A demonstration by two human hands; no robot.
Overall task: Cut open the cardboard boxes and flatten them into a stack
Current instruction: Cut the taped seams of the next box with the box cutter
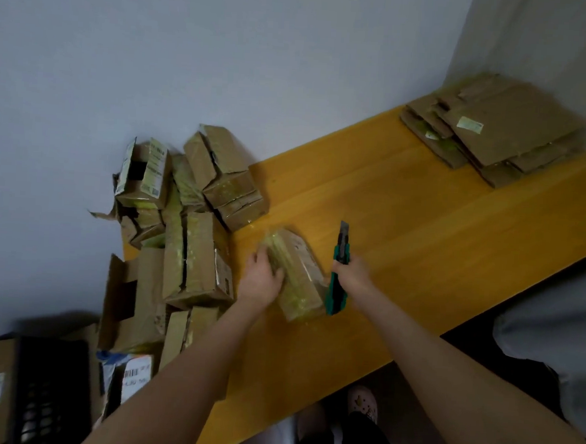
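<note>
Forearms reach in from the near side over the orange counter (pixel 420 246). At their ends, the left grip (pixel 262 281) is clamped over the left end of a small taped box (pixel 302 277), which lies on the counter just right of the heap of uncut boxes (pixel 188 236). The right grip (pixel 352 271) is clenched round a green utility knife (pixel 342 250), blade out and pointing far, just beside the box's right side.

That box looks light and probably empty: stiff at its corners, but likely to dent under a hard squeeze. Glossy yellowish tape covers much of it and should be slippery, so bare cardboard at the ends and edges seems the safer hold, with fingers kept off the seam the blade would follow.

Bare counter runs right and far up to the flattened stack (pixel 496 131) in the far right corner by the wall (pixel 226 63). Leftward the heap crowds in, and the counter's near edge lies close behind the box
</note>
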